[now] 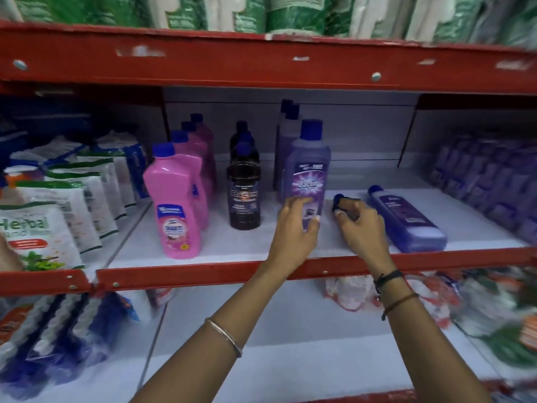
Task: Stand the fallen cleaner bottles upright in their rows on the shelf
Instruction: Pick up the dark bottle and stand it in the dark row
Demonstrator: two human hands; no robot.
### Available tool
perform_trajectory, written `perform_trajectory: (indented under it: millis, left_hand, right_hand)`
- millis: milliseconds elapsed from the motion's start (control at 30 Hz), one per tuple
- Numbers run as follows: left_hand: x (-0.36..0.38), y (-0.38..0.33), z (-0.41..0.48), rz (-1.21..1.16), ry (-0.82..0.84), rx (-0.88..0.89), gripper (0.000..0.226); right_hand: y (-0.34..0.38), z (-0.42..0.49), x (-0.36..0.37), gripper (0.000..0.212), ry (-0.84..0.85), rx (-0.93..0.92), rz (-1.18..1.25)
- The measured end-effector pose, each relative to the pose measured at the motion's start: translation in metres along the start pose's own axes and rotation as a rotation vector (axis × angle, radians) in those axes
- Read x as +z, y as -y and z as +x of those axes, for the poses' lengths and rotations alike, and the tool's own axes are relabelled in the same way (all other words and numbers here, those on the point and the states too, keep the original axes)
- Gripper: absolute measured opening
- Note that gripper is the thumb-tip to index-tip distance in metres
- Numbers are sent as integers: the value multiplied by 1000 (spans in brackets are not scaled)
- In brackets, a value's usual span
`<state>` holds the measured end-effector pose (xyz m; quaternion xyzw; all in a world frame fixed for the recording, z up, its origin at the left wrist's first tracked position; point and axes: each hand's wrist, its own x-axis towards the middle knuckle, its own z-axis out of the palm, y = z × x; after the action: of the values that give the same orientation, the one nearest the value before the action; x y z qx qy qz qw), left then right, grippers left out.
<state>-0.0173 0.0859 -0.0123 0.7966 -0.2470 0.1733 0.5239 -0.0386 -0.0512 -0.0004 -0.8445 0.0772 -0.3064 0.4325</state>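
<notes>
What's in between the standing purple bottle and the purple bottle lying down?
In the head view, a small dark bottle with a blue cap lies on its side between the standing purple bottle and the fallen purple bottle. The right hand rests on it.

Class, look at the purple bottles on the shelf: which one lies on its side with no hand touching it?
The purple bottle at far right, lying flat, cap toward the back. The others stand upright in their row.

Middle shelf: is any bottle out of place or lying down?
Yes. One purple bottle lies flat at the right, cap toward the back. A dark bottle also lies down, under the right hand.
</notes>
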Motion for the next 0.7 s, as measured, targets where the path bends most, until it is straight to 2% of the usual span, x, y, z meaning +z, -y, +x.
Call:
perform_trajectory:
  millis: [133, 333, 467, 600, 700]
  left_hand:
    - [45, -6, 18, 13, 126, -126, 40]
    - [92, -9, 44, 104, 334, -378, 43]
    - [98, -6, 49, 115, 311, -399, 54]
    - [94, -7, 42, -30, 298, -412, 79]
    - [86, -14, 35, -134, 231, -353, 81]
  right_hand:
    - [-23, 19, -29, 29, -5, 31, -158]
    - [-50, 38, -35, 30, 276, 162, -410]
    - [-59, 36, -37, 28, 237, 167, -329]
    - [-61, 28, -45, 24, 124, 155, -170]
    - [-55, 20, -50, 33, 60, 144, 28]
